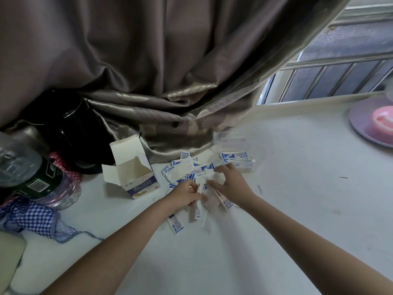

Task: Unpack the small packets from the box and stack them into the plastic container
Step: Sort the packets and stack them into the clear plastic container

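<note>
Box (pixel 136 175) looks emptied and bandage packets (pixel 180 171) are dumped on the table (pixel 297 188), so left hand (pixel 185 193) pinches a few while right hand (pixel 231 179) lies spread over the pile, probably squaring a stack for the clear container (pixel 236 152).

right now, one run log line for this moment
box open, looks empty | packets loose on table | container part filled | left hand grips packets | right hand spread over pile

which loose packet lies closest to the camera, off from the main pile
The blue-and-white packet lying by the left forearm, nearest the bottom of the view. The other packets cluster farther back, around the hands.
</note>
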Available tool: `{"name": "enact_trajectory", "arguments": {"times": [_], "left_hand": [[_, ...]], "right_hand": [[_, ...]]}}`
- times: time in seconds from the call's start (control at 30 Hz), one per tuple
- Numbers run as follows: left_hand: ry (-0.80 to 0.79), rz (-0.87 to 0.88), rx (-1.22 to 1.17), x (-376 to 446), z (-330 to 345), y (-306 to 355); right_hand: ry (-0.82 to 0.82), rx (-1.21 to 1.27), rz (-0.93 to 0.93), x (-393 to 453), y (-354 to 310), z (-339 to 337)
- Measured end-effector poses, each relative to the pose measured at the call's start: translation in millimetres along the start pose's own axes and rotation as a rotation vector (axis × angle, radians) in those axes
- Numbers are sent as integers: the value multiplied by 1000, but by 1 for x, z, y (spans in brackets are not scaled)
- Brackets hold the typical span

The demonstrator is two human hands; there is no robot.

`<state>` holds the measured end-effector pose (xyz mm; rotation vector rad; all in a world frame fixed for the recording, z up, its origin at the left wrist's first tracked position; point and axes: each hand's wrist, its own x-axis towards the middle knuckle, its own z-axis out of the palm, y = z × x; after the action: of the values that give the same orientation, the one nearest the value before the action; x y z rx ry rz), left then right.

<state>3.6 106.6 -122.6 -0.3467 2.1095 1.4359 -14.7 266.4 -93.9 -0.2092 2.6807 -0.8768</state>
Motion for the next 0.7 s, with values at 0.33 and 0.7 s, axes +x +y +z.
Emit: {"name": "enact_trajectory", "arguments": {"times": [0.33, 0.7], "left_hand": [[91, 15, -118, -13, -20, -4], [305, -176, -311, -23, -40, -34]], "right_hand": [[-19, 394, 81, 12, -19, 25], [45, 535, 94, 23, -30, 23]]}}
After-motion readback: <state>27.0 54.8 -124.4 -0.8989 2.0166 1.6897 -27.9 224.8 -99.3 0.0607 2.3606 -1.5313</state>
